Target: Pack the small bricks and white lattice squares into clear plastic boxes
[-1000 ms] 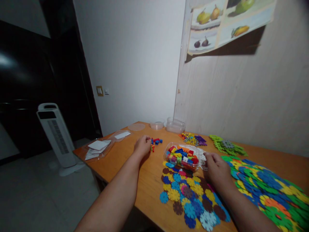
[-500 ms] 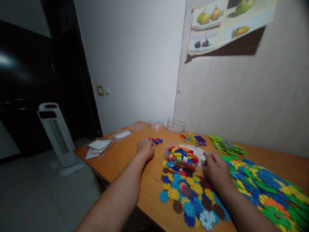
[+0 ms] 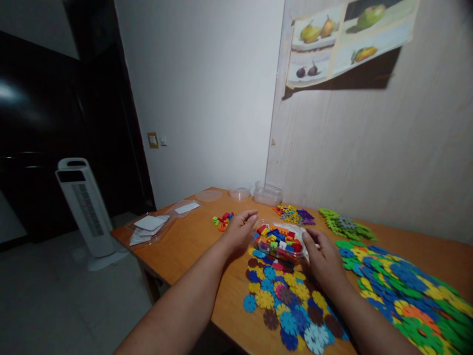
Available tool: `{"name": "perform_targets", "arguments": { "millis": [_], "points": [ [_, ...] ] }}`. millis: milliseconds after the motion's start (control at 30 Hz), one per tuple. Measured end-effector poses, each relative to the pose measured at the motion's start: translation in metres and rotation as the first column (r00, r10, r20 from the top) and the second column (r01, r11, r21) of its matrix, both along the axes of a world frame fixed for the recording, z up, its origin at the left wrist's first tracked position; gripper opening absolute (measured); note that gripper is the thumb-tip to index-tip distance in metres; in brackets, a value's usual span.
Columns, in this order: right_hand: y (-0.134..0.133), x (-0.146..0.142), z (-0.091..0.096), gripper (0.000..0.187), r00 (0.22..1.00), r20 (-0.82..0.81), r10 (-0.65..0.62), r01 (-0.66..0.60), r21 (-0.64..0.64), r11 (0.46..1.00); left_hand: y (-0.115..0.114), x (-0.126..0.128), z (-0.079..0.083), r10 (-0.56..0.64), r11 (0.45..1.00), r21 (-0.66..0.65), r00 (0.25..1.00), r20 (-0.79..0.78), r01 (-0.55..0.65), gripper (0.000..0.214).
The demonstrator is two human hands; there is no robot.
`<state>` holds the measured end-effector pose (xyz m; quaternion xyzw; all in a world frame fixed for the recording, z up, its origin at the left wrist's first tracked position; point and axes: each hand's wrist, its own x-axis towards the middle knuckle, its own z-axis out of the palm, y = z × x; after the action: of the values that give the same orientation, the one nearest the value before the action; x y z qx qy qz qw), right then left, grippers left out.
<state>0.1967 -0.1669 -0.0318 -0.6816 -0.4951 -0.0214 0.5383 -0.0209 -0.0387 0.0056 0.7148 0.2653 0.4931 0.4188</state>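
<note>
The clear tub (image 3: 280,257), filled with mixed toy bricks (image 3: 278,235), sits on the wooden counter (image 3: 194,244), at the far edge of the notched discs (image 3: 286,291). The right hand (image 3: 323,254) pinches the tub's right rim between thumb and fingers. The left hand (image 3: 238,231) is beside its left end, fingers loosely bent; whether they touch the rim or hold a brick, I cannot tell. A small brick pile (image 3: 223,221) lies just left of that hand. White papers (image 3: 152,223) lie on clear plastic at the counter's left end, any print on them too small to read. The poster (image 3: 318,47) on the wall shows painted fruit; any lettering on the tower-shaped appliance (image 3: 86,212) is likewise illegible.
</note>
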Motion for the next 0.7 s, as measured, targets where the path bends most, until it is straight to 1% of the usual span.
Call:
{"name": "perform_targets", "arguments": {
  "millis": [67,133,200,233,300,367,433,500,600,633,700],
  "points": [
    [0.0,-0.001,0.001,0.055,0.999,0.036,0.01,-0.009,-0.018,1.0,-0.007,-0.002,0.002,0.016,0.989,0.148,0.988,-0.157,0.008,0.025],
    [0.0,-0.002,0.0,0.053,0.997,0.072,0.023,-0.021,-0.031,0.999,-0.012,-0.005,0.004,0.051,0.956,0.288,0.946,-0.319,0.046,0.022],
    [0.001,-0.003,-0.001,0.051,0.994,0.098,0.038,-0.035,-0.031,0.999,-0.014,-0.005,0.005,0.087,0.92,0.381,0.897,-0.433,0.094,0.02],
    [0.001,-0.003,-0.002,0.049,0.993,0.109,0.049,-0.046,-0.03,0.999,-0.016,-0.003,0.005,0.103,0.904,0.412,0.88,-0.464,0.112,0.019],
    [0.001,-0.004,-0.003,0.046,0.988,0.136,0.076,-0.073,-0.03,0.997,-0.018,0.002,0.004,0.119,0.879,0.457,0.868,-0.483,0.134,0.018],
    [0.001,-0.004,-0.003,0.044,0.98,0.171,0.097,-0.093,-0.033,0.995,-0.019,0.007,0.003,0.117,0.862,0.487,0.877,-0.466,0.144,0.02],
    [0.0,-0.004,-0.002,0.042,0.973,0.21,0.096,-0.09,-0.034,0.995,-0.019,0.009,0.002,0.121,0.856,0.501,0.893,-0.434,0.127,0.023],
    [-0.002,-0.004,0.0,0.04,0.964,0.256,0.075,-0.07,-0.03,0.997,-0.016,0.007,0.002,0.159,0.862,0.503,0.911,-0.381,0.06,0.028],
    [-0.006,-0.007,0.008,0.038,0.931,0.361,0.061,-0.053,-0.033,0.998,-0.003,-0.003,0.002,0.29,0.874,0.465,0.917,-0.274,-0.138,0.035],
    [-0.008,-0.008,0.011,0.037,0.914,0.398,0.074,-0.06,-0.047,0.997,0.002,-0.007,0.002,0.343,0.876,0.43,0.907,-0.243,-0.216,0.036],
    [-0.013,-0.012,0.02,0.037,0.879,0.461,0.123,-0.088,-0.097,0.991,0.014,-0.019,0.002,0.441,0.878,0.303,0.874,-0.204,-0.371,0.039]
  ]
}}
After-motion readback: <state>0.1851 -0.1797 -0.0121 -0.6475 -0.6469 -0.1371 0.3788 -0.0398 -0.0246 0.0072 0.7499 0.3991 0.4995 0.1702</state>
